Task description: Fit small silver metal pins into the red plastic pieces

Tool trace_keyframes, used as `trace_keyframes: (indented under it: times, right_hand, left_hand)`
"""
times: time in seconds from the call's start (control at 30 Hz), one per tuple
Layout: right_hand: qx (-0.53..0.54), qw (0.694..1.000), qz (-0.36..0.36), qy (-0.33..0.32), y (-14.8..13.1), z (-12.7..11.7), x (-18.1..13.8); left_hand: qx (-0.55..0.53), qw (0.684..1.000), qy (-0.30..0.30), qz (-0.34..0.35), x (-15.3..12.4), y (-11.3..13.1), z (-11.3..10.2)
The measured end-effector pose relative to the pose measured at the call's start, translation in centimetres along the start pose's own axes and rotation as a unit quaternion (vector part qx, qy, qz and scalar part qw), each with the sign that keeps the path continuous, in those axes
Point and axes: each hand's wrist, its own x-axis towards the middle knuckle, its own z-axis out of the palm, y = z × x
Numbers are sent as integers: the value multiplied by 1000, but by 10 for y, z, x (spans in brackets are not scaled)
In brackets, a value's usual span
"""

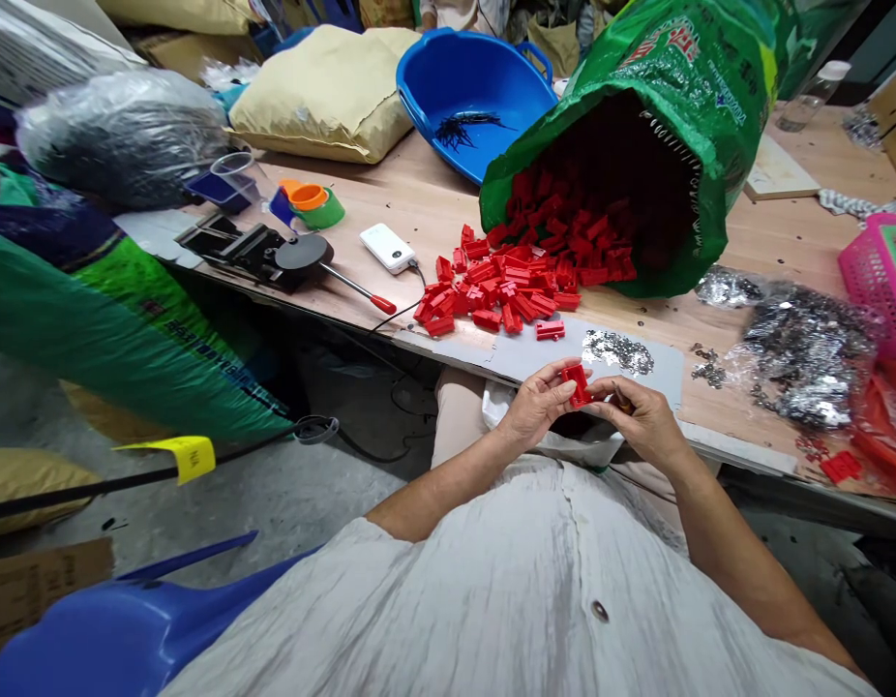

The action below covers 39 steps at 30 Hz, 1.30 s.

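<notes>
Between thumb and fingers, my left hand (536,405) grips a small red plastic part (577,384) over the front edge of the table. My right hand (641,416) meets it from the other side, its fingertips at the part's right edge. A short tool with a brownish handle (622,400) sits in the curled fingers of the right hand; its tip is hidden. Just beyond the hands, small shiny metal pieces (618,352) are spread on a grey sheet (517,358). One red part (551,330) lies alone beside them.
A heap of red parts (506,281) spills from a green sack (709,194). Behind stands a blue basin (448,87). A white power bank (387,249) and a lever device (303,254) are left. Bagged metal pieces (811,348) and a pink basket (865,281) are right.
</notes>
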Motion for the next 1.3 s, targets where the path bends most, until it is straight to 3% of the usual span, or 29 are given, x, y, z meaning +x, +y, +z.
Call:
trace_keyframes:
  times: [0.17, 0.33, 0.47, 0.6, 0.7, 1.0, 1.3]
  right_hand:
    - [17, 999, 32, -4, 3, -3, -2]
    - [-67, 998, 0, 0, 11, -5, 0]
    - [-123, 992, -9, 5, 17, -2, 1]
    - [-149, 989, 12, 5, 17, 0, 2]
    - [-158, 987, 16, 9, 18, 2, 5]
    - [-192, 981, -16, -15, 25, 8, 9]
    - [-150, 988, -6, -24, 25, 3, 11]
  left_hand:
    - [48, 998, -15, 29, 2, -3, -4]
    - [196, 974, -33, 112, 8, -1, -13]
    - [335, 924, -44, 176, 17, 7, -22]
    - [490, 850, -63, 183, 28, 14, -30]
    - [532, 819, -84, 197, 34, 16, -34]
    - [583, 785, -109, 179, 36, 20, -36]
    - [580, 792, -108, 156, 38, 22, -36]
